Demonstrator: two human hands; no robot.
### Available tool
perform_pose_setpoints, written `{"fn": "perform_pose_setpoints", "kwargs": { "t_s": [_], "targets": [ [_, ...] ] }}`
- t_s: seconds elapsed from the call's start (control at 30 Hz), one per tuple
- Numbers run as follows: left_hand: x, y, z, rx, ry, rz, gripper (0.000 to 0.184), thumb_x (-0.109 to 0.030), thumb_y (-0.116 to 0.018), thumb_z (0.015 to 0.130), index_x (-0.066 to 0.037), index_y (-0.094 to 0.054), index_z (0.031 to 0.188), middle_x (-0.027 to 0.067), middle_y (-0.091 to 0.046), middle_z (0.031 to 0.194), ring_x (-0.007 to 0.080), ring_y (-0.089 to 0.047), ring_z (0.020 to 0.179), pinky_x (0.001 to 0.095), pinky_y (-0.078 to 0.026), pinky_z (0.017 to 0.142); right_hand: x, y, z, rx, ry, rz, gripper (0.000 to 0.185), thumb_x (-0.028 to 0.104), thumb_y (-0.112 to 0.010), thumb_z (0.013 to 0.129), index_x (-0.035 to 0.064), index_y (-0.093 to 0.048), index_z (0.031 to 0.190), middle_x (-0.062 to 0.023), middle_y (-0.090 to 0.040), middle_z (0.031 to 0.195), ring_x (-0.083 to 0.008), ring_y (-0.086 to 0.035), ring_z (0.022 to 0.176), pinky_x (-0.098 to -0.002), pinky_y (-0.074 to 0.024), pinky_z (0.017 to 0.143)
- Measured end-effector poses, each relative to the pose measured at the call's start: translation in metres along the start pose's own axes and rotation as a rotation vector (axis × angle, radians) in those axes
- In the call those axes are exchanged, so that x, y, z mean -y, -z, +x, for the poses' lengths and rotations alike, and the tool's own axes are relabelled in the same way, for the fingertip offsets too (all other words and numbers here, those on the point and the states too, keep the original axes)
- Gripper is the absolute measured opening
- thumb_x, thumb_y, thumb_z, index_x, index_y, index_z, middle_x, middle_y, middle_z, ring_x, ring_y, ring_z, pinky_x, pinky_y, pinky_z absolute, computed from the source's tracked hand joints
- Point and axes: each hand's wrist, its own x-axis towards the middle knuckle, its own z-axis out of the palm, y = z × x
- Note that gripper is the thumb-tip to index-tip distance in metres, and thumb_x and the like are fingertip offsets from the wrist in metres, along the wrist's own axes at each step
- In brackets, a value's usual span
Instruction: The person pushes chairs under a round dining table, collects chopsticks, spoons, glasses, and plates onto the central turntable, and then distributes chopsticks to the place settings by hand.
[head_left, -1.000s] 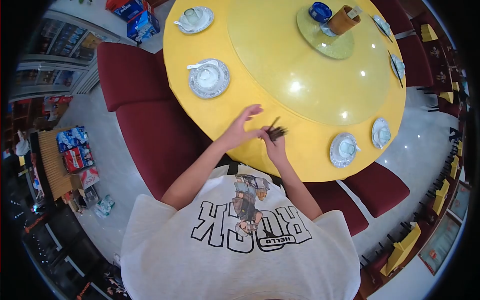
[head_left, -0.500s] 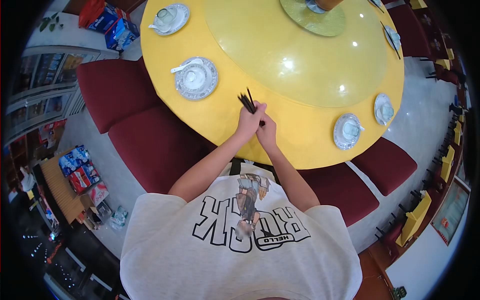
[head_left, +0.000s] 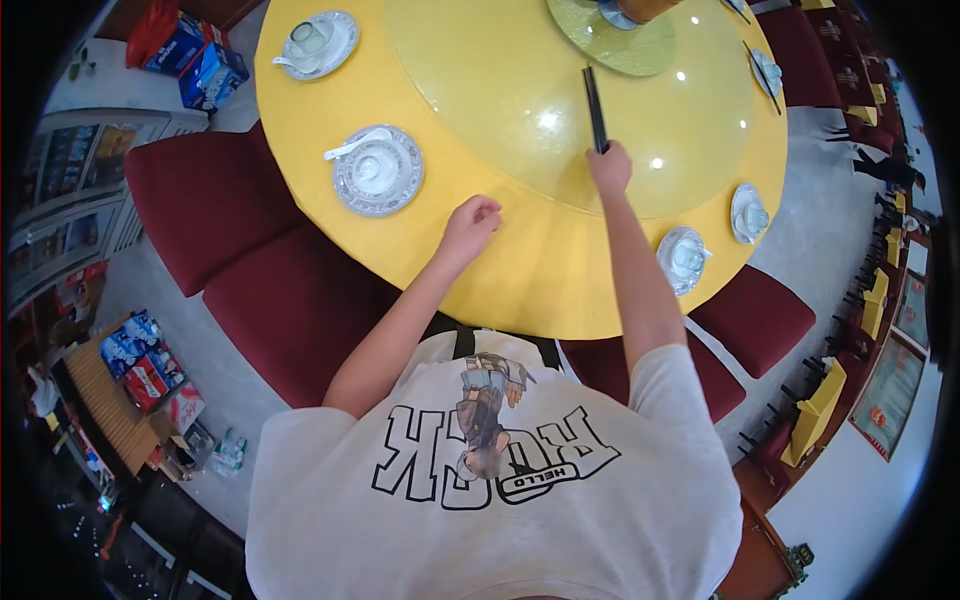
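Note:
Black chopsticks (head_left: pixel 595 110) are gripped near one end by my right hand (head_left: pixel 611 170), which reaches out over the glass turntable (head_left: pixel 480 110). They point away from me, close together, and how many there are I cannot make out. My left hand (head_left: pixel 470 232) hovers above the near edge of the yellow tablecloth (head_left: pixel 530 270), its fingers curled in, with nothing visible in them. Left of it lies a place setting of stacked patterned plates (head_left: pixel 378 205) with a small bowl and a white spoon (head_left: pixel 357 144).
Further plate settings stand at the far left (head_left: pixel 335 65) and on the right (head_left: pixel 681 262). A green glass disc (head_left: pixel 640 55) bears a centrepiece. Dark red chairs (head_left: pixel 290 300) surround the table. Drink boxes (head_left: pixel 212 75) are stacked at upper left.
My hands were together around the chopsticks and are now apart. The right one has moved forward and right with chopsticks; the left has drawn away to the left. The view has shifted slightly.

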Motion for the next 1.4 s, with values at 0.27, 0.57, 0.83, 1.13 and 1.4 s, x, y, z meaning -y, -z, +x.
{"fn": "perform_pose_setpoints", "kwargs": {
  "t_s": [0.27, 0.57, 0.83, 1.13, 1.4],
  "targets": [
    [0.043, 0.1, -0.079, -0.309, 0.091, -0.113, 0.014, -0.005, -0.057, 0.086, 0.0, -0.059, 0.099, 0.0026, -0.06, 0.082, 0.0102, -0.057, 0.075, 0.0232, -0.045, 0.069, 0.018, -0.003, 0.041, -0.087, -0.005, -0.077, 0.031, 0.024, -0.066, 0.072, 0.0035, -0.065, 0.095, -0.0185, -0.066, 0.09, -0.0357, -0.064, 0.086, -0.0445, -0.051, 0.078],
    [0.034, 0.157, -0.053, -0.53, -0.058, 0.022, 0.013, -0.006, -0.057, 0.087, 0.002, -0.061, 0.097, 0.0027, -0.06, 0.079, 0.0089, -0.055, 0.072, 0.0237, -0.045, 0.068, 0.031, -0.02, 0.027, -0.29, 0.023, -0.237, 0.033, 0.026, -0.062, 0.079, 0.0056, -0.066, 0.104, -0.0166, -0.061, 0.103, -0.0346, -0.059, 0.096, -0.0447, -0.0493, 0.084],
    [-0.002, 0.215, 0.003, -0.754, -0.225, 0.57, 0.021, -0.007, -0.059, 0.084, -0.004, -0.062, 0.104, 0.0114, -0.062, 0.092, 0.0235, -0.062, 0.079, 0.0329, -0.049, 0.072, 0.033, -0.013, 0.015, -0.228, 0.012, -0.275, 0.045, 0.035, -0.061, 0.08, 0.0036, -0.061, 0.112, -0.0172, -0.056, 0.11, -0.0365, -0.054, 0.102, -0.0462, -0.048, 0.085],
    [-0.011, 0.259, 0.043, -0.541, -0.364, 1.292, 0.03, -0.017, -0.062, 0.083, -0.01, -0.06, 0.112, 0.0111, -0.06, 0.105, 0.0303, -0.057, 0.098, 0.0422, -0.049, 0.082, 0.004, 0.019, -0.048, -0.392, 0.145, -0.103, 0.042, 0.027, -0.067, 0.078, 0.0052, -0.057, 0.113, -0.019, -0.057, 0.11, -0.0381, -0.053, 0.102, -0.0455, -0.0444, 0.086],
    [-0.027, 0.281, 0.052, -0.285, -0.355, 1.127, 0.016, -0.018, -0.065, 0.081, -0.005, -0.064, 0.091, 0.0106, -0.063, 0.088, 0.0302, -0.059, 0.085, 0.041, -0.047, 0.074, -0.001, 0.024, -0.141, -0.27, 0.231, 0.282, 0.02, 0.011, -0.062, 0.083, 0.003, -0.061, 0.101, -0.0123, -0.063, 0.098, -0.0284, -0.058, 0.094, -0.0387, -0.0453, 0.081]
  ]
}}
